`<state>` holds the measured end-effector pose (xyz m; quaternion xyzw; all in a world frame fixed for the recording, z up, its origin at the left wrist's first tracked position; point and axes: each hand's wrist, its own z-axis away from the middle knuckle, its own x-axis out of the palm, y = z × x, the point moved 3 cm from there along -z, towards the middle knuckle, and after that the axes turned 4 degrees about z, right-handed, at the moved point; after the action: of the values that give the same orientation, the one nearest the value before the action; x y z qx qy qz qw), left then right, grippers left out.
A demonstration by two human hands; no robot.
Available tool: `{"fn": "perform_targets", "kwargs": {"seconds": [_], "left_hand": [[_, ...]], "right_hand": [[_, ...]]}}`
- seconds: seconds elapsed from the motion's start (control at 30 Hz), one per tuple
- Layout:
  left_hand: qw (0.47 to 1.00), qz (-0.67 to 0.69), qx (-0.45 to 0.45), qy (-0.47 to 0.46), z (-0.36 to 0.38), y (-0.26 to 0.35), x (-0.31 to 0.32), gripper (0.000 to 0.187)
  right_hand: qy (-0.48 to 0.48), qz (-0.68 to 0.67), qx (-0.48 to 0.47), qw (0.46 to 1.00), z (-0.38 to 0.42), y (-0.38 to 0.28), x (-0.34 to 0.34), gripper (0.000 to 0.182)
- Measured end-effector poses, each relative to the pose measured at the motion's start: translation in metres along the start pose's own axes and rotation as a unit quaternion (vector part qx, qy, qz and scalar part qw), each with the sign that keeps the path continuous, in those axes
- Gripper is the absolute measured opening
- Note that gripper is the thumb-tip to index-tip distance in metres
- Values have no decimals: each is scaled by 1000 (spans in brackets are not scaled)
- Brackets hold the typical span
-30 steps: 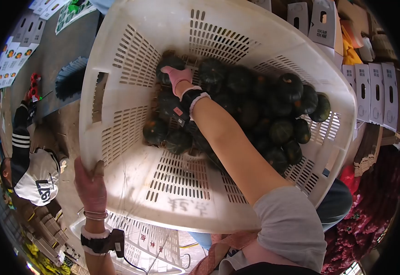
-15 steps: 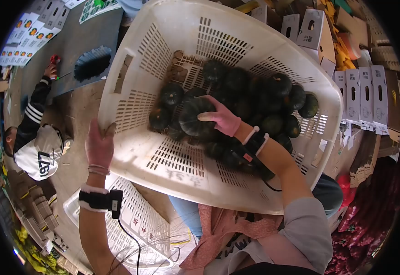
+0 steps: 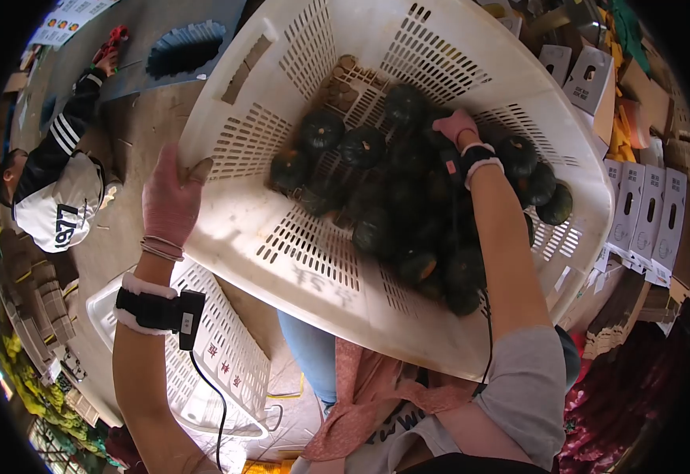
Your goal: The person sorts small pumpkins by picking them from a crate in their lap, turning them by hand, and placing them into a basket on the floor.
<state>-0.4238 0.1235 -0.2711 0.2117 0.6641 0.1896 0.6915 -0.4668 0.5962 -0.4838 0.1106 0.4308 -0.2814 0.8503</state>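
A large white slatted plastic basket tilts in front of me, with many dark green kabocha squashes piled inside. My left hand, in a pink glove, grips its left rim, thumb over the edge. Deep in the basket, my right hand, also pink-gloved, is closed over a dark squash near the far wall. Shadow and the hand itself hide part of that squash. Other squashes lie around the hand, and several more rest against the near and right walls.
Another white basket stands below on the left. A person in a black and white jacket reaches over a dark table at upper left. Carton boxes stand at right, near red mesh sacks.
My right hand has moved from a squash near the basket's middle farther away and right. My left hand stays on the rim. The view has shifted slightly.
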Motion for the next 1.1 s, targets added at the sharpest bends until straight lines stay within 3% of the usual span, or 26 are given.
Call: {"fn": "perform_targets", "kwargs": {"seconds": [0.03,0.13,0.23,0.33,0.4,0.47,0.53,0.67,0.73,0.77,0.83,0.87,0.93,1.0,1.1], "left_hand": [[1000,5,-6,-4,-1,3,0,33],[1000,8,-16,-9,-1,-3,2,34],[999,47,-23,-11,-1,-1,2,34],[999,26,-32,-5,-2,-4,3,34],[1000,8,-15,-11,-4,-4,1,35],[1000,6,4,-16,-6,-1,4,35],[1000,8,10,-20,-7,1,2,35],[999,-32,17,-5,-7,2,2,34],[999,-39,10,-10,-5,5,0,34],[999,-37,16,-11,-3,1,0,33],[999,-29,28,-9,-7,-6,3,33],[999,-30,33,-6,-8,-5,3,33],[998,-40,38,2,-5,3,0,33],[998,-48,37,-1,-6,-2,0,33],[998,-44,36,1,-10,-10,5,32]], "right_hand": [[-34,6,-14,999,-3,-2,-5,50],[-57,48,-70,995,-2,7,-5,79],[-27,37,-77,996,-5,7,1,94],[-43,-281,-81,955,-5,3,15,99],[24,-266,-127,955,9,-8,33,96],[111,-162,-71,978,22,-28,46,90],[99,-184,-84,974,34,-38,45,83],[95,-89,-244,961,65,-62,34,76],[69,-87,-265,958,91,-72,16,77],[10,-223,-265,938,105,-69,16,70],[-105,-475,-250,837,133,-60,16,57],[-178,-587,-250,749,148,-56,15,55],[-321,-760,-233,515,179,-51,10,52],[-437,-788,-237,363,210,-40,-16,50],[-395,-788,-265,390,221,-32,-25,45]]}}
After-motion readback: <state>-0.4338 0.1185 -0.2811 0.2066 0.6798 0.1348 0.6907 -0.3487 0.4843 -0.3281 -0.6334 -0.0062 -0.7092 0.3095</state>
